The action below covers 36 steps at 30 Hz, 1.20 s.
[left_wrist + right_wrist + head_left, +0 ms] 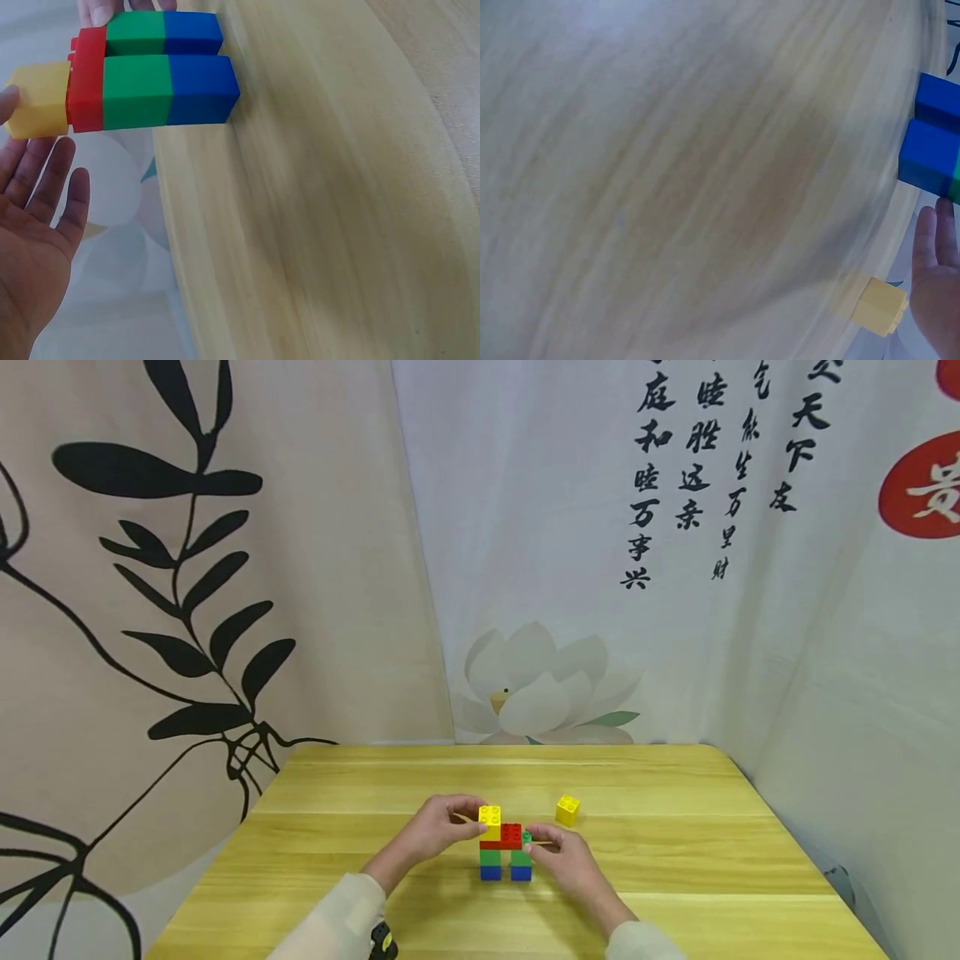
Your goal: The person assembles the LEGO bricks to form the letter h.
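A: How does the grip stand on each side?

B: The left hand pinches the upper yellow block, thumb in front and forefinger behind, while its outer fingers stretch clear. The right hand has thumb and forefinger narrowed on the right end of the block arch, a green stud peeping out between them. How hard either presses, I can't tell.

A: And how much is built?

B: Most of it, I'd judge. The left green block sits on the left blue block, the right green block on the right blue block, and the red block bridges both. The upper yellow block is at the red's left end; whether it's pushed fully home isn't clear.

A: What's left, then?

B: The red's right end has bare studs, and the loose yellow block isn't built in. If it belongs, that's the undone part.

A: Where does everything lie?

B: The arch is upright on the counter, well in from both side edges. The loose one lies right of it, nearer the back edge, touching neither hand.
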Motion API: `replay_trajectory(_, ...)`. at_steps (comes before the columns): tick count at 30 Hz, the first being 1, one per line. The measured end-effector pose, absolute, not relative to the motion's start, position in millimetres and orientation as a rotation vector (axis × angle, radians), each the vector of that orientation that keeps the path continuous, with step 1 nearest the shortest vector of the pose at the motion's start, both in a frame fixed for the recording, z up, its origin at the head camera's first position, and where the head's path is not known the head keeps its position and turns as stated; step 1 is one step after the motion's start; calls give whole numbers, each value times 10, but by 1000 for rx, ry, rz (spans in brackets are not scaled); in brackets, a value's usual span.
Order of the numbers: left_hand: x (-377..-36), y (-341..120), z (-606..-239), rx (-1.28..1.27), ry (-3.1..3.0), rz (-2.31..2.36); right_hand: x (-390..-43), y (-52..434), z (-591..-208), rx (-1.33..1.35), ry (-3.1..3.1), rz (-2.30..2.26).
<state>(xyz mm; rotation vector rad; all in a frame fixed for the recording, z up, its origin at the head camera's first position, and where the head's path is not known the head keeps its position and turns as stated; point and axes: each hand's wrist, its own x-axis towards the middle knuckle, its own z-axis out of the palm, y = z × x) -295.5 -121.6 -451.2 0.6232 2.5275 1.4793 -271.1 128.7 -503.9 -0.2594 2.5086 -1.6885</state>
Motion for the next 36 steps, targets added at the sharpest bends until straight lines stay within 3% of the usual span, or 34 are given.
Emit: replay_trajectory(36,-2900,-1174,-4800,472,2509,1678,-2688,1263,-5057,-256,2511,-1751)
